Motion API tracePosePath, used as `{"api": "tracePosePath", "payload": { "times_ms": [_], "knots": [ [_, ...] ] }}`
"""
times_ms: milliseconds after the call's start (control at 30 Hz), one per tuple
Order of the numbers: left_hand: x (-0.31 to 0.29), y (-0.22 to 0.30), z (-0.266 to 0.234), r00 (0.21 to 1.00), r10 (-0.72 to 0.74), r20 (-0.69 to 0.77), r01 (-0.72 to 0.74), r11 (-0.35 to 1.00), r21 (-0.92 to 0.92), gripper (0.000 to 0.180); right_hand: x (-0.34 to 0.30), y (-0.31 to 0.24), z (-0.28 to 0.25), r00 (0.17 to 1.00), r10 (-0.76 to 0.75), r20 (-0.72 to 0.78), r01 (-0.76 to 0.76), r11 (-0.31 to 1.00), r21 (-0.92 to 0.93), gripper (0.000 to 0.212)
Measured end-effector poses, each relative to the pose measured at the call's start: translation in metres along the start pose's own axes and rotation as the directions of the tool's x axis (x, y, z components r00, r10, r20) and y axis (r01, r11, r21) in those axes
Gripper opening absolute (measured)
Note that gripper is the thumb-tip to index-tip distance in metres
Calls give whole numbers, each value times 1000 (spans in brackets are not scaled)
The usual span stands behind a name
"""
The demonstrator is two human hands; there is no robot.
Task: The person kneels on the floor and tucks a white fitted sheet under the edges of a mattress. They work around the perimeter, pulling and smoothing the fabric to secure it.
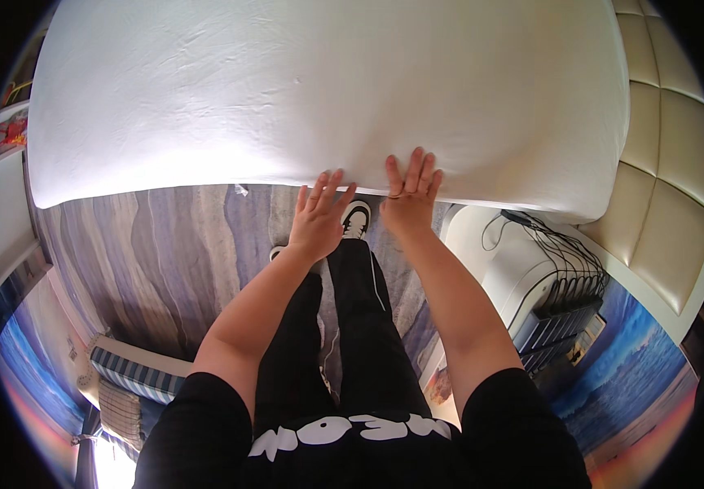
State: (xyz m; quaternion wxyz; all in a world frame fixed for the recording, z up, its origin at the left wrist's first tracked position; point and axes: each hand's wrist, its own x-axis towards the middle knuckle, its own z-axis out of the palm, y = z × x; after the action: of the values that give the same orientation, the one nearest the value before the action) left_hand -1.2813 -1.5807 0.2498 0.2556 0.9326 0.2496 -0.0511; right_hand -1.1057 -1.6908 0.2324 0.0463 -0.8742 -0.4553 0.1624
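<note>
A mattress under a white fitted sheet (311, 90) fills the far half of the head view, with faint wrinkles toward its left. My left hand (318, 216) is at the mattress's near edge, fingers spread, fingertips overlapping the sheet's border; whether they touch it I cannot tell. To its right, my right hand (411, 191) reaches over the edge, its spread fingers lying on the white sheet. Neither hand holds anything.
A cream padded headboard (653, 163) borders the bed on the right. Beside it stands a white nightstand (523, 269) carrying a dark device with several cables (560, 273). Patterned grey flooring (181, 253) lies below, with a striped cushioned seat (136, 371) at the lower left.
</note>
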Motion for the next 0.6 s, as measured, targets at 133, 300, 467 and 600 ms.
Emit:
{"api": "tracePosePath", "payload": {
  "times_ms": [133,300,467,600],
  "knots": [
    [-19,-20,-6,995,75,-60,-78,996,-39,69,2,-5,6,998,12,-65,-18,995,-98,81],
    [-72,-73,4,950,-300,-90,234,871,-433,60,2,-12,11,984,-7,-179,-14,993,-116,97],
    [-112,-137,24,868,-418,-267,271,851,-449,60,-4,-17,13,977,-31,-212,-5,986,-169,99],
    [-90,-173,45,813,-459,-358,334,872,-358,66,-7,-18,19,950,-89,-300,34,982,-183,101]
  ]
}}
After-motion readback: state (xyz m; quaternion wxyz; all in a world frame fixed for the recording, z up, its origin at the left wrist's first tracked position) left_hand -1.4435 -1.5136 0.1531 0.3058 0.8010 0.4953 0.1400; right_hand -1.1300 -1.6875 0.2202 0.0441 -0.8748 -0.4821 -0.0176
